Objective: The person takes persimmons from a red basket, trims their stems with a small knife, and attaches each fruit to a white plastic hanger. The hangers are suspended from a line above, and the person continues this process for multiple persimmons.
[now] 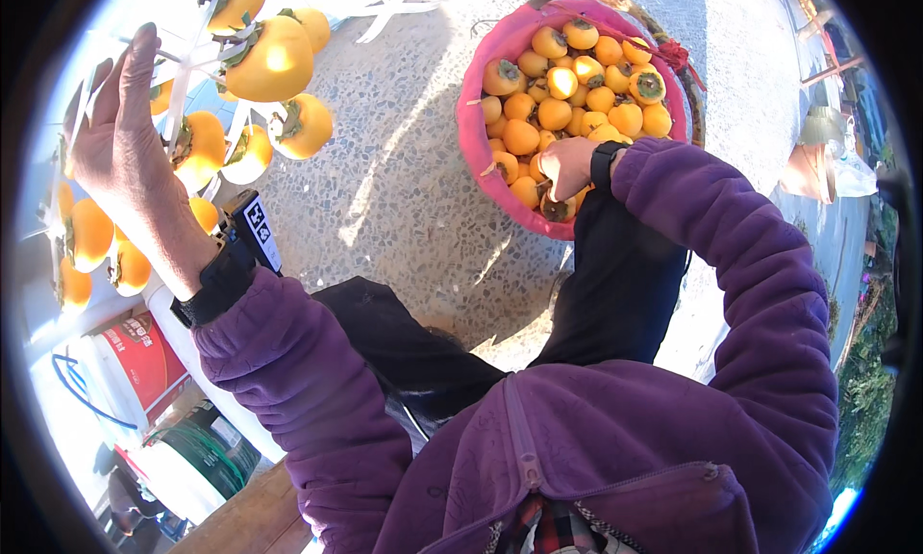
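My left hand (133, 146) is raised at the left among white plastic hanging strips (189, 63). Its fingers reach up beside a strip; glare hides whether they grip it. Peeled-looking orange persimmons (272, 60) with green calyxes hang from the strips, right of this hand and below it. My right hand (567, 166) is down in a pink cloth-lined basket (472, 132) heaped with persimmons (520, 137). Its fingers are curled at the stem of one persimmon (559, 209) near the basket's front edge, partly covered by the hand.
The basket stands on a speckled terrazzo floor (404, 186) by my knee. Lower left are a red-and-white bucket (140, 363), a dark container with green cord (209, 446) and a wooden beam (249, 514). Plant pots (811, 168) are at the right.
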A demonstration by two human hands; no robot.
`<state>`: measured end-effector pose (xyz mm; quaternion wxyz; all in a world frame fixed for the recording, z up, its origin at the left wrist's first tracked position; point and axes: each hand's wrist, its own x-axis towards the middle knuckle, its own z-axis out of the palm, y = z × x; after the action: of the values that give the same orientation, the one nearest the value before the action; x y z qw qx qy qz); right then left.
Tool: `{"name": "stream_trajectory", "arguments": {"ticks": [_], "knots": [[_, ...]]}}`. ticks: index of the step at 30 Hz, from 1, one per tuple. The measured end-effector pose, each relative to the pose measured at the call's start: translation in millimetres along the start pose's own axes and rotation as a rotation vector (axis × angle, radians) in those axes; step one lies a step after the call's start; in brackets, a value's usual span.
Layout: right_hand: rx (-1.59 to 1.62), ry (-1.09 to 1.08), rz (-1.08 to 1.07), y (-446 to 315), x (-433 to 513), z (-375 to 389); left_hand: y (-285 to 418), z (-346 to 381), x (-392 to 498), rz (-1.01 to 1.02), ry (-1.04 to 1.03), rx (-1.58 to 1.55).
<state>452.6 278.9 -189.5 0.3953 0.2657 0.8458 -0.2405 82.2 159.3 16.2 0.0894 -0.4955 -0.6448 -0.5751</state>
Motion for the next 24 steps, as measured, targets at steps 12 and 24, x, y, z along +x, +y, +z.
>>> {"name": "stream_trajectory", "arguments": {"ticks": [12, 24], "knots": [[0.009, -0.257, -0.016, -8.2, 2.5, -2.4, 3.9, 10.7, 7.4, -0.085, 0.089, -0.507], [-0.115, -0.395, -0.022, -1.3, -0.8, -4.2, 30.8, 12.8, 3.3, -0.208, 0.089, -0.699]]}}
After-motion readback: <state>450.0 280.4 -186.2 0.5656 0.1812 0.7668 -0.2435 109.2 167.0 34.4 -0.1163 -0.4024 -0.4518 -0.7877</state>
